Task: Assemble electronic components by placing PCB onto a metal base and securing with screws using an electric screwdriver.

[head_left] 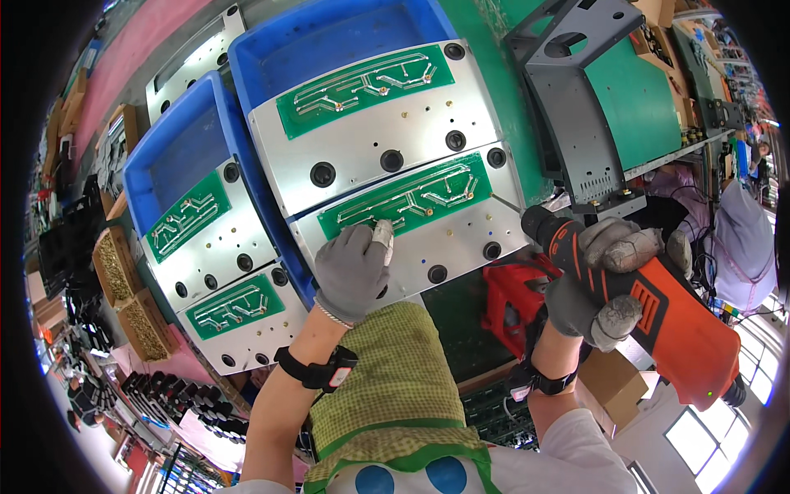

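My left hand [354, 267], in a grey glove, is over the left part of a green circuit board [448, 188]. Its whitish fingertips are pressed together at the board's lower edge; whatever they may pinch is hidden. The board lies on a silvery metal panel [465, 233] with black round fittings along its edges. In my right hand [609, 280], also gloved, is an orange and black power screwdriver [691, 333]. Its thin bit points left toward the board's right end; I cannot tell whether the tip touches.
A similar panel [354, 156] lies just beyond, across a blue bin [239, 62]. More panels with boards rest on another blue bin [132, 177] at left. A dark metal bracket [580, 123] stands at right. Beside my right arm is a red object [506, 300].
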`<state>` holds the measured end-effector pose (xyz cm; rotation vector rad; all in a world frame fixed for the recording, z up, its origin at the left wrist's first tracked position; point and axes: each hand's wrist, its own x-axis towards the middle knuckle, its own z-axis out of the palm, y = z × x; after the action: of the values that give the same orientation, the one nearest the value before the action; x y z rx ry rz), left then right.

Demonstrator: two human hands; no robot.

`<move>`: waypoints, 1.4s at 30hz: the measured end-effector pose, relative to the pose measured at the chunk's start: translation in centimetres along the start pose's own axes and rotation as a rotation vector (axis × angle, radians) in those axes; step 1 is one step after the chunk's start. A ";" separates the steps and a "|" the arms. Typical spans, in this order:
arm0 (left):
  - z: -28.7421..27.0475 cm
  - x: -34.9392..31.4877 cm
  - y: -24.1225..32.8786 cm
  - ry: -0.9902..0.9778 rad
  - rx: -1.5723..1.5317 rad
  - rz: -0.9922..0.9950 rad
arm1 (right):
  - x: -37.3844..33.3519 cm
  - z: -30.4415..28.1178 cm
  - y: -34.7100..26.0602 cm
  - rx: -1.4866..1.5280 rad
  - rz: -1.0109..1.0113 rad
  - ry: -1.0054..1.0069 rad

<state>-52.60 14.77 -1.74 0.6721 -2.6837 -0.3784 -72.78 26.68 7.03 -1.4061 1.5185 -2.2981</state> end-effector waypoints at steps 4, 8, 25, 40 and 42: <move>0.2 0.2 -0.2 0.016 -0.018 0.006 | -0.5 -1.8 -0.6 0.236 0.143 0.044; 0.7 0.0 -0.2 0.049 -0.011 -0.008 | -0.7 -1.2 -0.9 0.080 0.181 0.093; 0.5 0.4 0.1 0.022 -0.079 -0.066 | 1.8 0.3 0.2 0.225 0.301 -0.080; -5.6 1.7 0.8 -0.332 -2.076 -0.970 | 2.4 4.4 -7.0 0.636 0.296 0.007; -5.6 2.1 1.2 -0.329 -2.062 -0.977 | 2.3 5.2 -7.3 0.619 0.317 0.086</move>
<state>-52.65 13.79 4.27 0.9025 -0.6138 -2.7550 -67.51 25.60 14.55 -0.8473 0.8350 -2.3407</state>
